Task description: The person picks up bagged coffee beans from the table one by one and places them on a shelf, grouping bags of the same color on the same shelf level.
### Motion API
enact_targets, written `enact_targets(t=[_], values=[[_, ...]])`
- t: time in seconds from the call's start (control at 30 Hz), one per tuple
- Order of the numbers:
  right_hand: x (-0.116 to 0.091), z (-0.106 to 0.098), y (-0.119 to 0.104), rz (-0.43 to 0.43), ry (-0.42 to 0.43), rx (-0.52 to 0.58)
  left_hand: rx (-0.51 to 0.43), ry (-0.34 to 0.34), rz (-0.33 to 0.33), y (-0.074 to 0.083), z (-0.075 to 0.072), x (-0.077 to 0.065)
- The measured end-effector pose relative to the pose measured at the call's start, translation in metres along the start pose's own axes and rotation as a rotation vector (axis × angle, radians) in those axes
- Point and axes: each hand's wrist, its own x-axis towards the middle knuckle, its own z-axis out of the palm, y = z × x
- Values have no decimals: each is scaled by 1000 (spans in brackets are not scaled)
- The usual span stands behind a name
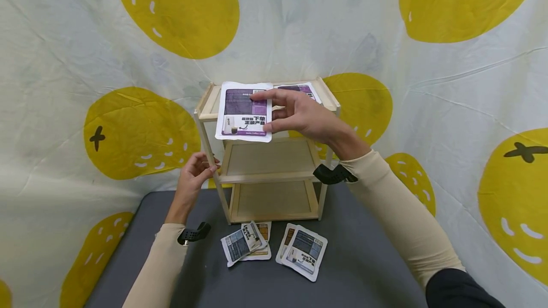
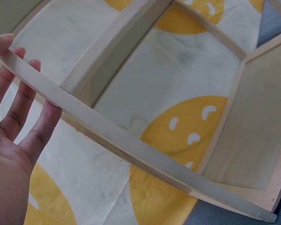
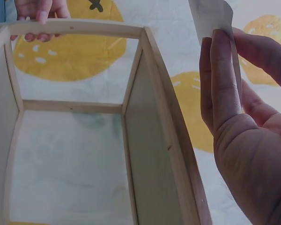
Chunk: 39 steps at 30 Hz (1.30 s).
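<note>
My right hand [image 1: 306, 115] pinches a purple-and-white coffee packet [image 1: 244, 129] by its right edge, above the top shelf of a small wooden rack [image 1: 269, 177]. From the right wrist view the packet [image 3: 215, 18] appears edge-on between thumb and fingers. A second purple packet [image 1: 299, 88] lies on the top shelf, partly hidden behind the right hand. My left hand [image 1: 194, 175] grips the rack's left front post at middle-shelf height. Close up, the left fingers [image 2: 25, 105] curl round that wooden post [image 2: 107, 126].
On the grey table [image 1: 364, 251] before the rack lie two small piles of packets: a left pile with a dark packet [image 1: 237, 246] over an orange one, and a right pile with a dark packet [image 1: 304, 253] on top. A fruit-patterned cloth [image 1: 299, 23] hangs behind.
</note>
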Motion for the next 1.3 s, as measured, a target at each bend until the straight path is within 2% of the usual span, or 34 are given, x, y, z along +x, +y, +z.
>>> enact_targets(t=[0.2,0.63,0.8,1.1,1.3], values=[[6,-9,-4,6,10,-37,8,10,-7,-2,0,0],[21,-25,-8,12,11,-4,9,24,-11,0,1,2],[26,-31,-7,31,17,13,1,12,1,-1,2,2],[29,-45,-4,70,43,-52,-13,6,6,-2,4,0],[33,-49,-4,87,25,-42,-3,27,-14,1,5,1]])
